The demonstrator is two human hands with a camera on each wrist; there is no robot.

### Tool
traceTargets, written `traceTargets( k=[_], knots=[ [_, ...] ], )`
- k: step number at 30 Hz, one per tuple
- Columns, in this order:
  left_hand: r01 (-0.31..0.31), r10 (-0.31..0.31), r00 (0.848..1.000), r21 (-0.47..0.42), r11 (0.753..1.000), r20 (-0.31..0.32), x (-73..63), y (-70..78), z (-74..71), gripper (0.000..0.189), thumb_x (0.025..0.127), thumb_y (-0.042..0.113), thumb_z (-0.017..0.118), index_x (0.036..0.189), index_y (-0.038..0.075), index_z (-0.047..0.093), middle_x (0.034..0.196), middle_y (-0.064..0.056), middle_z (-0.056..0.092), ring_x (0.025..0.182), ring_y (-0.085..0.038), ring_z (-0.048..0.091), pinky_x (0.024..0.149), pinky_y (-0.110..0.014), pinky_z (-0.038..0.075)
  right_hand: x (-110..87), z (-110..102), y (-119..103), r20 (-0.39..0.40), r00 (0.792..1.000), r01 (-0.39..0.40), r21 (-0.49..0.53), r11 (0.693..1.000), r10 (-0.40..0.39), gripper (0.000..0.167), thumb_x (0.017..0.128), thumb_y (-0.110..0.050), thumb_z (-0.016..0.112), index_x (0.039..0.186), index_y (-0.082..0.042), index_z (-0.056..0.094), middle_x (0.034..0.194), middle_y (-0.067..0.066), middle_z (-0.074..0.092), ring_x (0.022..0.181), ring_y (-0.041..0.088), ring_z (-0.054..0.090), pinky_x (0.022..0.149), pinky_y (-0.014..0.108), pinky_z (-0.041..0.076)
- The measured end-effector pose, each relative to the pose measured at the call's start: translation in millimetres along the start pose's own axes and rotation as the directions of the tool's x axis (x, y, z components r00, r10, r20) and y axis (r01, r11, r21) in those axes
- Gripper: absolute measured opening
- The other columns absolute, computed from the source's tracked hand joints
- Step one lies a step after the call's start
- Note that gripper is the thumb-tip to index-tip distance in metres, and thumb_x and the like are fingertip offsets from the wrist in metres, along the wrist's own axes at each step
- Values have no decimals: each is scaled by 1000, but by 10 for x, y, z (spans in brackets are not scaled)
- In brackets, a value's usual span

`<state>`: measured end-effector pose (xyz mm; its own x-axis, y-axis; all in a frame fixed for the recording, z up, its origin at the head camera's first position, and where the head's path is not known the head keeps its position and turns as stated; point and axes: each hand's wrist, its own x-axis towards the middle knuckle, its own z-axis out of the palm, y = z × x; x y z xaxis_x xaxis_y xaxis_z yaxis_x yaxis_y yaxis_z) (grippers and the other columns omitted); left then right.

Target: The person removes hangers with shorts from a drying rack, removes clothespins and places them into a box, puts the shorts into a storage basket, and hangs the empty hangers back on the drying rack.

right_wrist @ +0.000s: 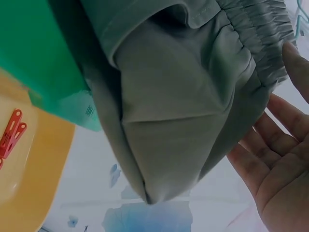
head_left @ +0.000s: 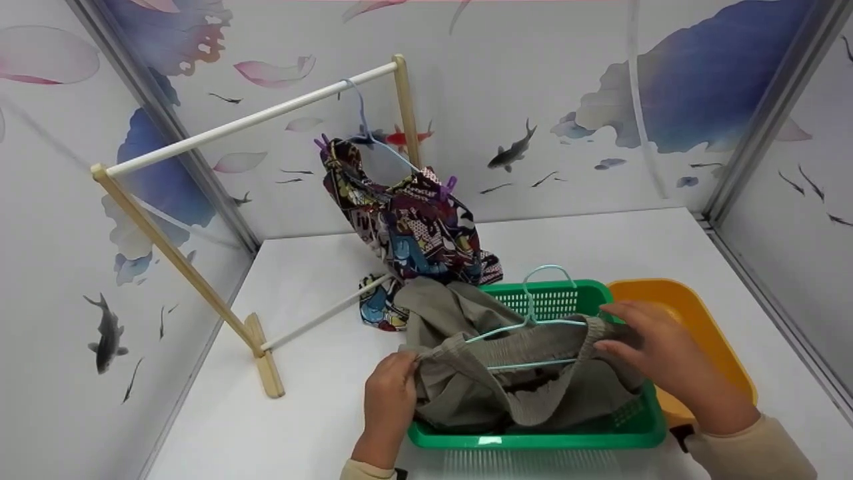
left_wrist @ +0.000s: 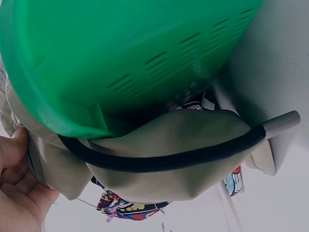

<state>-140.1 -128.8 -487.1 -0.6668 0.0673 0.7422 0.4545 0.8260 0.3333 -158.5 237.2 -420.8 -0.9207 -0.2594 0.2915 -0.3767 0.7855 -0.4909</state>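
A pair of grey-green trousers [head_left: 460, 373] with a gathered elastic waistband lies over and in the green basket [head_left: 533, 441]. A light teal hanger [head_left: 531, 320] sits inside the open waistband, its hook standing up. At the left end of the waistband my left hand [head_left: 388, 400] grips the cloth between thumb and curled fingers. My right hand [head_left: 673, 360] is at the waistband's right end, fingers spread and mostly straight, touching the cloth. In the right wrist view the thumb and fingers of that hand [right_wrist: 280, 154] stand apart beside the gathered band.
A drying rack with a white rail [head_left: 253, 123] stands at the left. From it hangs a patterned garment [head_left: 426, 227] on a blue hanger [head_left: 363, 110], with purple clips [head_left: 448, 187]. An orange tray [head_left: 706, 340] sits behind the basket's right side, holding red clothespins [right_wrist: 12, 133].
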Motion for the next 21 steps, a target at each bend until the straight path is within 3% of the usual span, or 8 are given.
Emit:
traceTargets(
  k=[5, 14, 21],
  knots=[
    [-20, 20, 1000, -5, 1000, -5, 19, -3, 18, 23, 71, -13, 75, 84, 3, 68, 82, -7, 69, 78, -21, 67, 69, -32, 57, 4, -10, -21, 69, 997, -34, -8, 999, 34, 51, 82, -18, 77, 128, -4, 58, 126, 21, 57, 111, 41, 54, 87, 57, 50],
    [-52, 52, 998, -6, 999, -18, 54, 15, 25, 24, 71, -14, 75, 86, 4, 68, 83, -6, 68, 79, -20, 67, 71, -32, 57, 0, -28, -46, 148, 987, -67, -1, 998, 67, 47, 85, -28, 73, 125, -6, 60, 118, 12, 63, 98, 28, 59, 84, 52, 53],
    [-94, 94, 995, -8, 996, -30, 92, 28, 33, 24, 71, -15, 74, 86, 3, 70, 83, -6, 69, 78, -19, 67, 69, -27, 56, -7, -4, -44, 179, 980, -86, 0, 996, 85, 25, 90, -28, 68, 109, -12, 65, 91, -6, 63, 80, 13, 56, 69, 35, 53]
  ],
)
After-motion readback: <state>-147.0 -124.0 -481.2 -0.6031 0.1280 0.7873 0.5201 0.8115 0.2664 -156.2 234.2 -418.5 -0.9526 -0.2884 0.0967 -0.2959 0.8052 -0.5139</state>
